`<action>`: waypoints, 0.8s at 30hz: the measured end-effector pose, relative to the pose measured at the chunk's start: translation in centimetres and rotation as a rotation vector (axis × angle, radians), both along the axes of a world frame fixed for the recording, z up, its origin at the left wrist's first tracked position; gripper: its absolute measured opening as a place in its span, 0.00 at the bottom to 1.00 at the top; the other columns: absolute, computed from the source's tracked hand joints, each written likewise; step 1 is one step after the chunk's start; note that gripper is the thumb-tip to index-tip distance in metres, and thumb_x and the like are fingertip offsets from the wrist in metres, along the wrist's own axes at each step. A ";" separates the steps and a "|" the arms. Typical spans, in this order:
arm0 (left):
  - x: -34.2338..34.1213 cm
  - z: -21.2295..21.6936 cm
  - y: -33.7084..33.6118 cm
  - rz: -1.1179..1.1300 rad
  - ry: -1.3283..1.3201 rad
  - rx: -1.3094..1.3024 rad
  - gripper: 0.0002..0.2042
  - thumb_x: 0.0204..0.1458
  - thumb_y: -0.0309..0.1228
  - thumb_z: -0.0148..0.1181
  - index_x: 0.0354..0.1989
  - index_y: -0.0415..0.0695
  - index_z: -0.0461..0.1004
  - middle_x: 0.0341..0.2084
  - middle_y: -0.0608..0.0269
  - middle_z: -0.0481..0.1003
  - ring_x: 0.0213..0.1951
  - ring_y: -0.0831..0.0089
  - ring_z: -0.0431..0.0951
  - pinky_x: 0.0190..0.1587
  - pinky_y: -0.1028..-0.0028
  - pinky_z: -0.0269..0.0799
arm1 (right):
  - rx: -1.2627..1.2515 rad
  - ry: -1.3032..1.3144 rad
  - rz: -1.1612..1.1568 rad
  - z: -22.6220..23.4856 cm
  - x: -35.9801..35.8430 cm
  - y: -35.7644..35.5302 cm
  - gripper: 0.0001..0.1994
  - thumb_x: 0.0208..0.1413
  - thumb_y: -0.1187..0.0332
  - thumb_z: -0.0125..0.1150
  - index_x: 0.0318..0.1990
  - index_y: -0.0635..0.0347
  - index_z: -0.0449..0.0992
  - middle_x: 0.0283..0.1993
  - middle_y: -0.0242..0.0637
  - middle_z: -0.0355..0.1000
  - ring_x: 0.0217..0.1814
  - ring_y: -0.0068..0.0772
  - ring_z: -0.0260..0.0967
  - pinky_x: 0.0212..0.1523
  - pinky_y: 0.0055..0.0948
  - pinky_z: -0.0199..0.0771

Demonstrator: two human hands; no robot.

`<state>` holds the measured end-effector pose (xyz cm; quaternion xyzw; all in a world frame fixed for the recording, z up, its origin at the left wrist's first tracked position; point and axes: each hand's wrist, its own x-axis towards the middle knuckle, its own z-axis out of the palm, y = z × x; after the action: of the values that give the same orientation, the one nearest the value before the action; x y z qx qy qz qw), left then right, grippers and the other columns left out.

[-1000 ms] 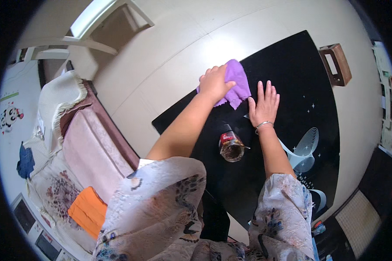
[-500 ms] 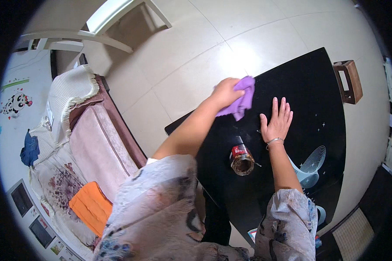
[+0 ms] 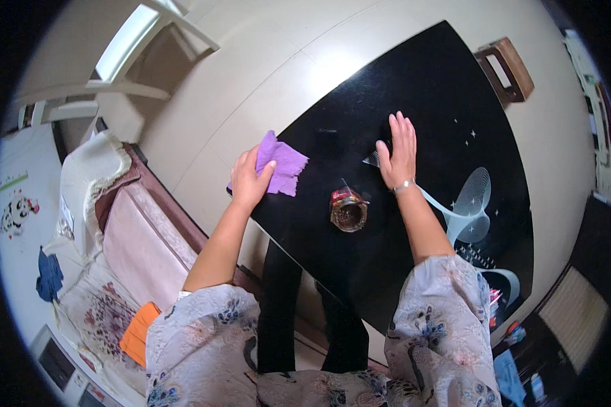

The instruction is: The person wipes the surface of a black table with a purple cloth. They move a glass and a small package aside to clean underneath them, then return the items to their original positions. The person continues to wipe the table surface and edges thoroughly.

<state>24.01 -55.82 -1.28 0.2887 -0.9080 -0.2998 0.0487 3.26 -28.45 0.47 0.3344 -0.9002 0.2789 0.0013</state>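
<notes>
Left hand: left hand (image 3: pixel 250 182) closed loosely over a purple cloth (image 3: pixel 283 165), thumb and fingers curled on its near side, pressing it down at the left corner of the tabletop (image 3: pixel 387 74).
Right hand: right hand (image 3: pixel 398 152) spread flat, palm down, fingers together and extended, holding nothing; rests on the dark surface near the middle, a thin bracelet at the wrist.
Cloth, condition: small, square-ish, folded or doubled, edges uneven; partly overhangs the table's left edge.
Progress, judged: wiping appears under way at the left corner; most of the glossy top reflects evenly, no smears or crumbs can be made out, so how much is left cannot be told.
Tabletop: black, glossy, with a pale swirl and star pattern toward its right side.
Jar: round open jar (image 3: pixel 348 212) with red band, standing between the forearms, close to the near edge.
Beyond the far-right corner: brown wooden stool (image 3: pixel 506 68) on pale floor.
Left of table: sofa (image 3: pixel 132 237) with pink cover.
</notes>
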 end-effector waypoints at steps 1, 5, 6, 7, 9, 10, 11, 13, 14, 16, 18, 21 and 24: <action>0.6 0.3 0.0 0.022 -0.021 -0.072 0.23 0.50 0.43 0.61 0.53 0.46 0.72 0.42 0.52 0.74 0.47 0.53 0.73 0.50 0.57 0.67 | -0.022 -0.015 -0.004 1.3 1.9 0.7 0.34 0.55 0.61 0.57 0.67 0.63 0.56 0.71 0.52 0.50 0.74 0.57 0.44 0.72 0.50 0.41; 0.7 0.1 0.5 0.095 -0.048 -0.263 0.21 0.50 0.43 0.58 0.51 0.48 0.72 0.41 0.54 0.73 0.46 0.53 0.72 0.49 0.57 0.67 | -0.134 -0.211 0.067 3.7 11.8 5.4 0.46 0.45 0.52 0.68 0.68 0.66 0.52 0.72 0.56 0.48 0.75 0.59 0.42 0.72 0.51 0.41; 0.5 -0.3 0.6 0.084 -0.038 -0.285 0.21 0.50 0.43 0.58 0.51 0.48 0.72 0.41 0.55 0.74 0.46 0.53 0.72 0.50 0.56 0.67 | -0.127 -0.256 0.055 3.5 14.1 5.9 0.50 0.42 0.50 0.71 0.68 0.66 0.50 0.72 0.56 0.47 0.75 0.59 0.41 0.72 0.50 0.41; 0.5 -0.5 0.4 0.076 -0.029 -0.292 0.21 0.50 0.43 0.58 0.51 0.48 0.72 0.41 0.55 0.74 0.46 0.53 0.72 0.50 0.56 0.67 | -0.133 -0.297 0.043 3.2 15.9 5.5 0.54 0.38 0.48 0.74 0.69 0.65 0.48 0.72 0.56 0.46 0.75 0.60 0.41 0.73 0.50 0.41; 0.3 -0.9 0.6 0.057 -0.009 -0.292 0.21 0.50 0.43 0.57 0.51 0.48 0.72 0.42 0.55 0.74 0.47 0.54 0.72 0.50 0.56 0.67 | -0.150 -0.352 -0.049 3.1 18.0 3.8 0.57 0.35 0.48 0.77 0.68 0.64 0.47 0.72 0.54 0.46 0.75 0.59 0.40 0.72 0.49 0.43; 0.0 -0.7 0.8 0.055 -0.021 -0.285 0.21 0.50 0.43 0.57 0.51 0.47 0.72 0.43 0.54 0.74 0.48 0.53 0.72 0.51 0.56 0.67 | -0.207 -0.332 -0.092 2.9 18.4 2.8 0.56 0.36 0.49 0.77 0.68 0.64 0.48 0.71 0.54 0.47 0.74 0.58 0.41 0.72 0.49 0.45; -0.1 -0.8 1.0 0.072 -0.030 -0.282 0.21 0.50 0.43 0.57 0.51 0.47 0.72 0.43 0.53 0.74 0.48 0.52 0.72 0.51 0.56 0.67 | -0.263 -0.311 -0.136 2.6 18.6 1.9 0.55 0.36 0.49 0.77 0.68 0.63 0.49 0.70 0.53 0.49 0.74 0.58 0.42 0.71 0.49 0.47; -0.1 -1.6 1.1 0.088 -0.045 -0.267 0.22 0.50 0.43 0.57 0.51 0.46 0.72 0.43 0.52 0.74 0.48 0.51 0.73 0.51 0.57 0.67 | -0.342 -0.301 -0.288 2.1 19.0 0.3 0.54 0.32 0.55 0.79 0.66 0.63 0.52 0.67 0.51 0.54 0.70 0.57 0.50 0.68 0.51 0.51; 0.5 -2.0 0.6 0.089 -0.068 -0.286 0.22 0.51 0.44 0.57 0.52 0.44 0.72 0.43 0.50 0.74 0.47 0.49 0.73 0.50 0.56 0.68 | -0.333 -0.282 -0.324 2.0 19.3 -0.4 0.53 0.31 0.56 0.80 0.65 0.63 0.53 0.66 0.51 0.56 0.69 0.57 0.52 0.68 0.51 0.51; 1.0 -3.2 0.1 0.072 -0.050 -0.195 0.23 0.52 0.45 0.57 0.52 0.43 0.72 0.43 0.48 0.74 0.47 0.48 0.73 0.49 0.55 0.68 | -0.321 -0.223 -0.384 2.5 19.2 -0.7 0.52 0.29 0.59 0.81 0.64 0.61 0.55 0.63 0.50 0.59 0.67 0.56 0.55 0.68 0.52 0.52; 0.8 -1.4 0.1 0.074 -0.147 -0.154 0.25 0.55 0.46 0.54 0.54 0.41 0.70 0.47 0.46 0.73 0.50 0.48 0.72 0.52 0.55 0.67 | -0.343 -0.195 -0.409 2.4 19.1 -1.3 0.49 0.31 0.63 0.79 0.64 0.59 0.56 0.61 0.51 0.60 0.66 0.54 0.56 0.67 0.48 0.54; 0.8 -1.7 0.3 0.049 -0.070 -0.282 0.24 0.56 0.46 0.53 0.55 0.41 0.70 0.46 0.47 0.73 0.49 0.48 0.72 0.52 0.56 0.67 | -0.363 -0.225 -0.465 1.8 19.3 -1.2 0.47 0.34 0.64 0.76 0.64 0.59 0.54 0.62 0.51 0.60 0.64 0.53 0.59 0.66 0.48 0.55; 0.6 -2.0 0.6 0.020 -0.048 -0.321 0.24 0.56 0.46 0.52 0.55 0.41 0.70 0.46 0.47 0.74 0.49 0.48 0.72 0.52 0.56 0.67 | -0.416 -0.226 -0.625 2.1 18.9 2.2 0.46 0.35 0.67 0.74 0.64 0.61 0.55 0.60 0.51 0.62 0.62 0.53 0.62 0.65 0.45 0.60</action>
<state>24.62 -55.20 -3.32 0.2935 -0.9422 -0.1431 0.0754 22.12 -26.26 2.54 0.0036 -0.8773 0.4768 0.0548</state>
